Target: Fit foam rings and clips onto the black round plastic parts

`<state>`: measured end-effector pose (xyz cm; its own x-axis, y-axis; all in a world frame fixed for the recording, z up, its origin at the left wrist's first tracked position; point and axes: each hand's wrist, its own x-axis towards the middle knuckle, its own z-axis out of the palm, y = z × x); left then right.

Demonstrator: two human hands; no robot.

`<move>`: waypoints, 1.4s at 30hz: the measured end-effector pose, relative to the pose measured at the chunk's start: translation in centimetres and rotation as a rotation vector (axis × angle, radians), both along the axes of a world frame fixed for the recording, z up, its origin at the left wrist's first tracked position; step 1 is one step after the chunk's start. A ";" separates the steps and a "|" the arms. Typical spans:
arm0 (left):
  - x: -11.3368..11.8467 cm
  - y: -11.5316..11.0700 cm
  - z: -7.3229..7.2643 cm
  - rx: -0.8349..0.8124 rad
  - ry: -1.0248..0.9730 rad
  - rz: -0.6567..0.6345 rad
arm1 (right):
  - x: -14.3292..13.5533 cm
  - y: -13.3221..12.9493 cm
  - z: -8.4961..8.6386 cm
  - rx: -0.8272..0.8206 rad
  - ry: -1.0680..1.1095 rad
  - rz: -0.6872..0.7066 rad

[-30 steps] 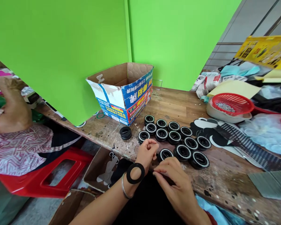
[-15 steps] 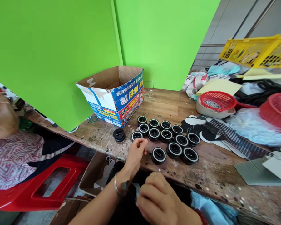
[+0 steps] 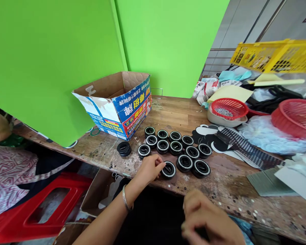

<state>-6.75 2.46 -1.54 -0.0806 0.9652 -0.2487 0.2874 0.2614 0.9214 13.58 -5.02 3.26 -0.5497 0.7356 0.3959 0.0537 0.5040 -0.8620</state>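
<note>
Stacks of flat black rings with pale shiny rims and dark slotted centres stand grouped on the worn wooden table [image 3: 229, 177]. At the group's front left, my left hand [image 3: 151, 167] has thumb and fingers drawn together against the edge of the nearest ring stack [image 3: 169, 170]; whatever is between the fingertips is hidden. A silvery bracelet [image 3: 125, 199] circles that wrist. My right hand [image 3: 209, 219] hangs in front of the table edge, its fingers curled and smeared by motion. Apart from the group, a plain black stack [image 3: 123, 148] sits to the left.
An open cardboard box [image 3: 102, 112] stands behind the stacks, against a green panel [image 3: 165, 44]. To the right are a red sieve [image 3: 229, 108], black and white cut pieces [image 3: 206, 134] and grey card [image 3: 267, 182]. A person sits at far left beside a red stool [image 3: 73, 183].
My left hand has moved down and right to the nearest ring stack. My right hand has shifted right, and the translucent strip beside it no longer shows. The view has shifted slightly.
</note>
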 end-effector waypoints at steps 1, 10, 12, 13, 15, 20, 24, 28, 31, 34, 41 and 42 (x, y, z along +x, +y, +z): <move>0.0 -0.1 -0.2 -0.044 -0.042 0.002 | 0.0 0.5 -0.8 -0.120 0.038 -0.126; -0.1 -4.4 -1.5 -0.187 -0.438 0.261 | -3.8 3.7 -6.8 -0.964 0.468 -0.597; -0.2 -5.2 -1.7 -0.197 -0.548 0.320 | -4.6 3.9 -7.0 -0.983 0.496 -0.597; -0.2 -5.4 -1.7 -0.202 -0.592 0.331 | -4.9 4.0 -6.9 -0.989 0.504 -0.593; -0.4 -5.7 -1.8 -0.214 -0.641 0.320 | -5.4 4.3 -6.9 -0.991 0.500 -0.580; -0.9 -5.5 -2.0 -0.260 -0.709 0.257 | -6.0 4.5 -7.2 -0.978 0.441 -0.594; -1.2 -5.3 -2.2 -0.268 -0.713 0.232 | -6.2 4.2 -7.8 -0.931 0.406 -0.637; -1.3 -5.3 -2.2 -0.273 -0.716 0.228 | -6.3 3.8 -8.3 -0.884 0.369 -0.645; -1.3 -5.3 -2.2 -0.277 -0.722 0.228 | -6.4 3.8 -8.4 -0.883 0.362 -0.644; -1.4 -5.2 -2.3 -0.285 -0.727 0.230 | -6.4 3.8 -8.4 -0.883 0.356 -0.652; -1.3 -5.4 -2.5 -0.264 -0.722 0.210 | -6.3 3.9 -8.5 -0.876 0.331 -0.649; -1.3 -5.4 -2.4 -0.263 -0.718 0.209 | -6.4 3.8 -8.5 -0.877 0.327 -0.651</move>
